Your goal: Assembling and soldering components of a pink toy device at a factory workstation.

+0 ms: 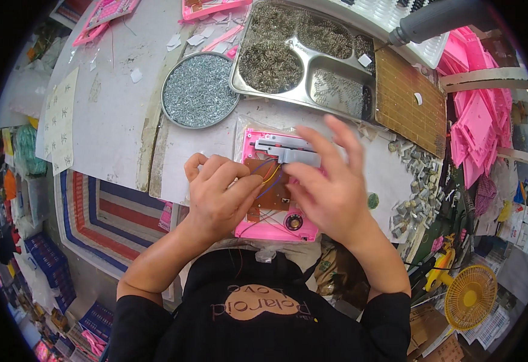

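Note:
A pink plastic housing (244, 229) lies in front of me on the table. Inside it are a brown circuit board (274, 198), a white-and-grey mechanism (288, 151) along the far side, and a round black speaker (293, 222) near the front right corner. Thin blue, yellow and red wires (271, 175) cross the board. My left hand (218, 193) rests over the housing's left side, its thumb and fingertips pinched together on the wires. Above the right side hovers my right hand (333, 187), slightly blurred, fingers spread and thumb apart from the forefinger.
Beyond the housing stand a round tray of small screws (200, 90) and a metal compartment tray (276, 92) of springs. A grey-handled tool (436, 23) hangs at the upper right. Small metal parts (418, 193) lie right, near pink panels (481, 127) and a yellow fan (470, 298).

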Demonstrator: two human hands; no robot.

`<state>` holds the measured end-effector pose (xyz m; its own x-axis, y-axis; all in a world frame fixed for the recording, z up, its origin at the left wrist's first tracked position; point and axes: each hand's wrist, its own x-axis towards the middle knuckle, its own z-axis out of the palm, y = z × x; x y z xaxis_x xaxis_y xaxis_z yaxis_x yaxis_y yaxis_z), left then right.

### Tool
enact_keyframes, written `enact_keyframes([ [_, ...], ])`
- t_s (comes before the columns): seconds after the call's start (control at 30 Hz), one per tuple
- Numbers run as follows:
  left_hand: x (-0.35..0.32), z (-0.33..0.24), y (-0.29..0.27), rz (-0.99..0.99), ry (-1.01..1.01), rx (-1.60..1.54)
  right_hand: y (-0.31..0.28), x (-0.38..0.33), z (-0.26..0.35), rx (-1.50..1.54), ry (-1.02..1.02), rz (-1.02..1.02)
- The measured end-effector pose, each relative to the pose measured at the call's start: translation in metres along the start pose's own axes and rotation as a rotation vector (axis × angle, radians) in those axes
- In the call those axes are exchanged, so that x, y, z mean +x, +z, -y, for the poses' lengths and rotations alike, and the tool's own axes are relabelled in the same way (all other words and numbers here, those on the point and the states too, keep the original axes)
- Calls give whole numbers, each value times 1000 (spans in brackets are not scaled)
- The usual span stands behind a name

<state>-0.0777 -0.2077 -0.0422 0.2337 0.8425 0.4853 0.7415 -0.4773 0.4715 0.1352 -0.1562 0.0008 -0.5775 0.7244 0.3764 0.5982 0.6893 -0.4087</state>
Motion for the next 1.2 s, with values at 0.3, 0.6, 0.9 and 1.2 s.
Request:
enact_keyframes([
  [0.3, 11, 0, -17, -16, -127, 46, 15, -6, -16, -40, -194, -37],
  [0.6, 38, -25, 13, 155, -77, -501, 7, -35, -25, 321, -67, -122],
  [0.9, 57, -26, 14, 377, -71, -522, 2, -40, -43, 395, -141, -171],
  [1.2, 53, -32, 20, 326, -176, -576, -22, -51, -52, 248, -58, -196],
])
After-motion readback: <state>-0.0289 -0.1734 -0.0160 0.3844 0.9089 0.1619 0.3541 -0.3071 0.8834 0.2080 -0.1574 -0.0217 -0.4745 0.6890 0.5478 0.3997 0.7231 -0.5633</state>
